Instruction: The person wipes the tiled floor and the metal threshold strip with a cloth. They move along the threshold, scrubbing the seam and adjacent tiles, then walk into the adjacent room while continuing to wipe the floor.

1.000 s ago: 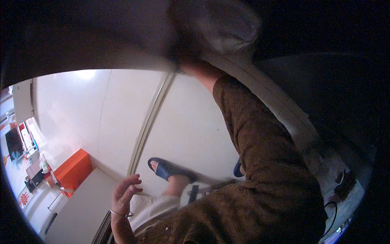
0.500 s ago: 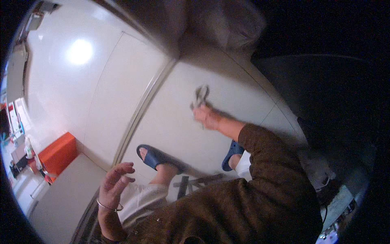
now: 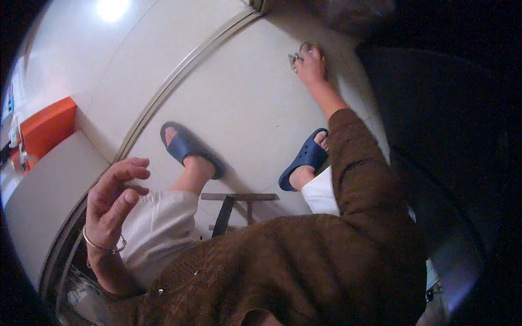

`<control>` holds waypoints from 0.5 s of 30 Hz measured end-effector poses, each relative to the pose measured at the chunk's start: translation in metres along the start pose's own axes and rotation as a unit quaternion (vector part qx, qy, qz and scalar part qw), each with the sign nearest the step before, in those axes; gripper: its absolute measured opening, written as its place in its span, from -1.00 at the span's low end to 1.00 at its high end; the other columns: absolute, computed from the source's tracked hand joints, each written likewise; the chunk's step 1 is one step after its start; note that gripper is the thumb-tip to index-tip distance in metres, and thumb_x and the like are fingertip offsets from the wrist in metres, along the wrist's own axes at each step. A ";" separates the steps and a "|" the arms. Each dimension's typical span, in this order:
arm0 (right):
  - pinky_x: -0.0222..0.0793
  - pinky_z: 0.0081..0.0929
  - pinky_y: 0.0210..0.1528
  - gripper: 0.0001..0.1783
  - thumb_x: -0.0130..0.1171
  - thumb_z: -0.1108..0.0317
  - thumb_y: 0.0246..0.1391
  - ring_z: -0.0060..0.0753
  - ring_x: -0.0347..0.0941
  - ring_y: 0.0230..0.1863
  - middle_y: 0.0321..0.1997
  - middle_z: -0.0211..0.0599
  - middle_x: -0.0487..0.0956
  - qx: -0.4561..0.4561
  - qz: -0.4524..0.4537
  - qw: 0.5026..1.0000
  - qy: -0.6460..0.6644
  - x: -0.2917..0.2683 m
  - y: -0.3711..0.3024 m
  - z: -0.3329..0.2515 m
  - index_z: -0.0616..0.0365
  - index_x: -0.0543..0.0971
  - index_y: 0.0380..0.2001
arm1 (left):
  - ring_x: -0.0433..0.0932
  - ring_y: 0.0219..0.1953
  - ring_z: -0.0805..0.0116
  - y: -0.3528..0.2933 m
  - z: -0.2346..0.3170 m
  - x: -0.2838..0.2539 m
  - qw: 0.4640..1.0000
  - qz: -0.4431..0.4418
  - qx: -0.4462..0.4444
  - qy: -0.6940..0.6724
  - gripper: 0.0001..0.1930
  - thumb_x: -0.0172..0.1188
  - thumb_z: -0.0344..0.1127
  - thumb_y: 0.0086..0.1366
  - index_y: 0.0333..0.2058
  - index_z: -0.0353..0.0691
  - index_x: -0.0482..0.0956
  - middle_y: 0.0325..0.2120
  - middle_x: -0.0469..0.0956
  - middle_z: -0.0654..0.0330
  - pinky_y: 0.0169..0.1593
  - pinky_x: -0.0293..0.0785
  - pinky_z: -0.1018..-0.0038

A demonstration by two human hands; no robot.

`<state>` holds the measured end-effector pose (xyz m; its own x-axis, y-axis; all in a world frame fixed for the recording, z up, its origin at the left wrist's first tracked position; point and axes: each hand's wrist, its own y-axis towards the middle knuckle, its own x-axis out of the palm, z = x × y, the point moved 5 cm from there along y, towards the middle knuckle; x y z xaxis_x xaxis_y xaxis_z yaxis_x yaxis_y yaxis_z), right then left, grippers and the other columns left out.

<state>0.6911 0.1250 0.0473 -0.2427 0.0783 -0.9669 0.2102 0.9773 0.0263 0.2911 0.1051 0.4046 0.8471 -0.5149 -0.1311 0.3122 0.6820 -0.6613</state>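
Observation:
My right hand (image 3: 312, 68) is stretched far forward, low over the pale floor at the far right. Its fingers close around a small grey-green, loop-shaped thing (image 3: 293, 61), blurred and partly covered by the fingers, so its kind is unclear. My left hand (image 3: 114, 198), with a bangle (image 3: 102, 247) at the wrist, is raised over my left knee. Its fingers are loosely bent, with the thumb apart and nothing between them.
My feet stand apart in blue slippers (image 3: 187, 145). A metal floor track (image 3: 174, 76) curves along the left. An orange box (image 3: 50, 126) stands beyond a pale panel (image 3: 60, 174). A large dark shape (image 3: 435, 119) fills the right, and a stool-like frame (image 3: 242, 197) is below me.
My right hand has moved farther forward and right with the small loop-shaped thing. The whole view has shifted, bringing my feet higher in it. My left hand stays raised and loosely bent.

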 end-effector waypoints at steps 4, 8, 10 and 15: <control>0.33 -0.12 0.02 -0.77 0.03 0.41 0.05 0.01 0.32 -0.01 0.04 -0.10 0.37 0.002 -0.090 0.994 0.060 0.007 -0.110 -0.067 0.00 0.54 -0.19 | 0.42 -0.01 0.35 -0.023 0.005 0.005 0.999 0.004 0.037 -0.019 -0.67 0.16 -0.33 0.21 -0.07 -0.36 0.46 0.01 0.41 0.06 -0.04 0.38 0.46; 0.40 -0.15 -0.07 -0.76 0.08 0.47 -0.10 0.01 0.33 0.00 0.14 -0.22 0.34 -0.196 -0.246 0.949 0.009 0.013 -0.265 -0.166 -0.03 0.59 -0.31 | 0.43 0.01 0.27 -0.058 0.015 0.034 0.991 -0.048 0.100 0.070 -0.68 0.13 -0.35 0.22 -0.07 -0.32 0.45 0.05 0.39 0.04 -0.01 0.38 0.40; 0.35 -0.13 0.02 -0.72 0.10 0.41 -0.10 0.05 0.31 0.05 0.20 -0.21 0.32 -0.229 -0.345 0.910 0.006 0.009 -0.310 -0.196 -0.07 0.57 -0.23 | 0.45 -0.01 0.16 -0.077 0.014 0.039 0.940 -0.070 0.223 0.249 -0.71 0.14 -0.34 0.21 -0.09 -0.27 0.45 0.00 0.41 0.03 -0.01 0.41 0.35; 0.37 -0.20 -0.05 -0.77 0.12 0.42 -0.14 -0.08 0.47 -0.16 -0.23 -0.11 0.58 -0.114 -0.271 0.938 0.183 -0.030 -0.322 -0.216 0.15 0.59 -0.32 | 0.47 -0.11 0.03 -0.148 -0.038 0.087 0.859 -0.106 0.242 0.438 -0.68 0.22 -0.33 0.09 -0.14 -0.17 0.47 -0.18 0.46 0.05 -0.09 0.48 0.25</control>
<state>0.4260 -0.1492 0.1226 -0.5734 -0.4216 -0.7025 -0.2370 0.9061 -0.3504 0.3026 -0.0605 0.4625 0.1666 -0.7026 -0.6918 0.7410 0.5521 -0.3822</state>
